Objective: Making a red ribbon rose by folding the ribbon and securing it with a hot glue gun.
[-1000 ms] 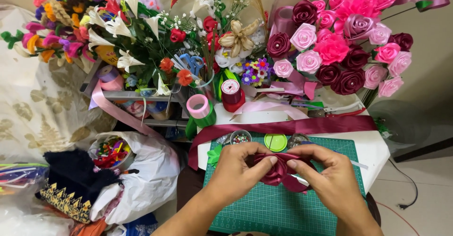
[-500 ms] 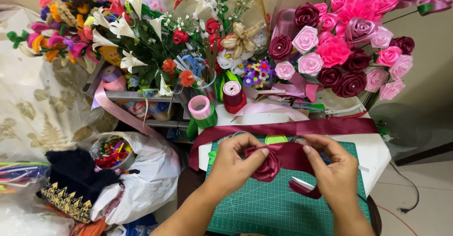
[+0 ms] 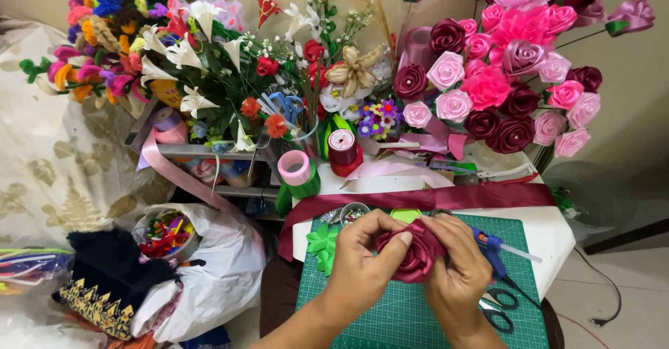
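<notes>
One maroon ribbon rose [image 3: 418, 255] between two hands: left hand [image 3: 364, 262], right hand [image 3: 456, 272].

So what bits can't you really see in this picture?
Head view only:
- Underside of the ribbon rose: wrapped by the left hand and right hand.
- Scissors: cut off by the bottom edge.
- Beads in the small tub: too small to tell apart.

Ribbon rose [image 3: 417, 253] between both hands over cutting mat [image 3: 390, 314], glue gun [image 3: 490, 246] right, bouquet [image 3: 509, 77] behind.
</notes>
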